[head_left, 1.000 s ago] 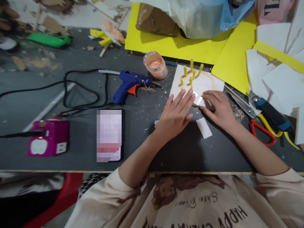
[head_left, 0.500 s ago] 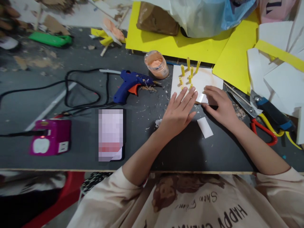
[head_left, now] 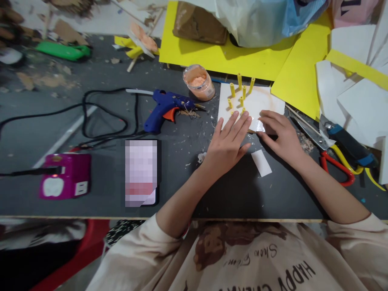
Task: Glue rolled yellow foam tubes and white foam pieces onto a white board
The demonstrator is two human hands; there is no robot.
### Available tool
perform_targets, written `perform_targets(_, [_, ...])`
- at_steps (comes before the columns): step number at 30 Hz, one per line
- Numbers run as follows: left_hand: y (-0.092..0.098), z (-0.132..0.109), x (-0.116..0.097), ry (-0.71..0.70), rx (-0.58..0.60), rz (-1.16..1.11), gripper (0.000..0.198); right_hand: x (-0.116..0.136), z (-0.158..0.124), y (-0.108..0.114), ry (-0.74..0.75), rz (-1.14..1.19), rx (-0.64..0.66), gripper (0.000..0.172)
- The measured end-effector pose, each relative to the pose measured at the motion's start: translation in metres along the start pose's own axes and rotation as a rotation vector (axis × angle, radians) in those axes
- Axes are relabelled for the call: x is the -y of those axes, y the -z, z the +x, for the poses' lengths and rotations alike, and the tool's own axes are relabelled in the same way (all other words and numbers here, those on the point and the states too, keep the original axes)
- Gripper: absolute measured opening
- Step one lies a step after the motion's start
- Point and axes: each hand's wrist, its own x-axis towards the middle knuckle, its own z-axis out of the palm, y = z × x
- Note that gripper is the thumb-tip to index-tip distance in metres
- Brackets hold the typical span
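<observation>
A white board [head_left: 266, 99] lies on the dark table, with several short yellow sticks [head_left: 241, 101] standing upright on its left half. My left hand [head_left: 228, 139] rests over the board's near left part, fingers stretched out and palm down, covering the bases of the nearest sticks. At the board's near right edge is my right hand [head_left: 280, 135], thumb and fingers apart on either side of the edge. Between the hands a shiny clear patch [head_left: 257, 124] shows on the board. A small white card piece [head_left: 261, 163] lies on the table just below the hands.
Left of the board stand an open jar of orange paste [head_left: 200, 83] and a blue glue gun [head_left: 169, 107] with its black cord. Farther left are a phone [head_left: 142, 171] and a magenta box [head_left: 65, 176]. Red-and-yellow scissors [head_left: 336, 167] and a cutter [head_left: 348, 141] lie at right.
Both hands keep almost the same place on the board. The view has shifted very slightly; nothing was picked up or let go.
</observation>
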Motion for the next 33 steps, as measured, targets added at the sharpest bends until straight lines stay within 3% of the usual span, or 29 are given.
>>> perform_targets(11, [0.0016,0.0004,-0.0012,0.019,0.023,-0.028,0.057,0.0007,-0.0004,0.0000,-0.024,0.016,0.017,0.030])
perform_targets(18, [-0.0055,-0.0021,0.0006,0.001,-0.021,-0.007,0.065,-0.0016,-0.0013,-0.0016,-0.023,0.015,0.000,0.037])
perform_targets(26, [-0.0040,-0.0011,-0.0016,0.030,0.004,0.016,0.064,0.0005,-0.0015,-0.0003,-0.013,-0.002,0.009,0.027])
perform_targets(33, [-0.0030,-0.0009,-0.0028,0.037,0.006,0.013,0.066,0.0011,-0.0012,0.0008,-0.022,0.004,0.033,0.030])
